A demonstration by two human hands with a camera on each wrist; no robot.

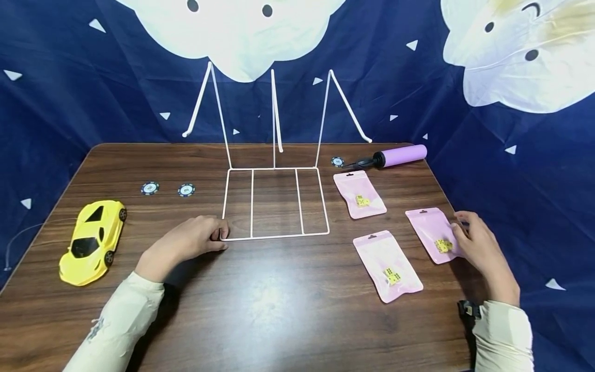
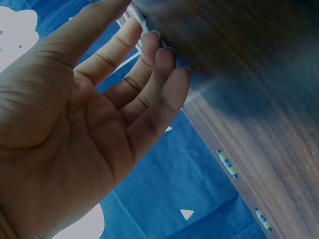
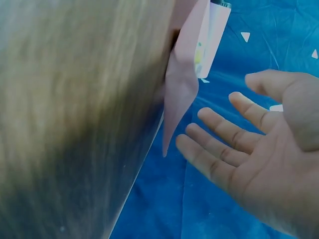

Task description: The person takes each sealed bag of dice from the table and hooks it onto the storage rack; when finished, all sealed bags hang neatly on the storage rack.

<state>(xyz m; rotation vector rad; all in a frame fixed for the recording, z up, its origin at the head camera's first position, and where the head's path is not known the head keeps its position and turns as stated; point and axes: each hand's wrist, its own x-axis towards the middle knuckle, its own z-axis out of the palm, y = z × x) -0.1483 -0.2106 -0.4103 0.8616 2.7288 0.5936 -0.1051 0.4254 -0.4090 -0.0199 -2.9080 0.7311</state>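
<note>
A white wire rack (image 1: 276, 237) with upright, bent arms stands on the table. At its front left corner my left hand (image 1: 188, 240) pinches the wire between thumb and curled fingers; in the left wrist view the wire (image 2: 139, 16) shows by the fingertips, where the thumb tip is cut off. My right hand (image 1: 483, 253) is beside a pink pouch (image 1: 425, 222) with yellow dice on it. In the right wrist view its fingers (image 3: 219, 124) are spread, apart from the pouch (image 3: 182, 84). Two similar pouches lie nearby, one at the front (image 1: 372, 248) and one farther back (image 1: 350, 183).
A yellow toy car (image 1: 93, 240) sits at the left. Two poker chips, one (image 1: 150, 188) left of the other (image 1: 186, 190), lie behind my left hand. A purple hand pump (image 1: 402, 156) and another chip (image 1: 337, 161) are at the back right. Blue printed cloth (image 1: 390, 93) hangs behind the table.
</note>
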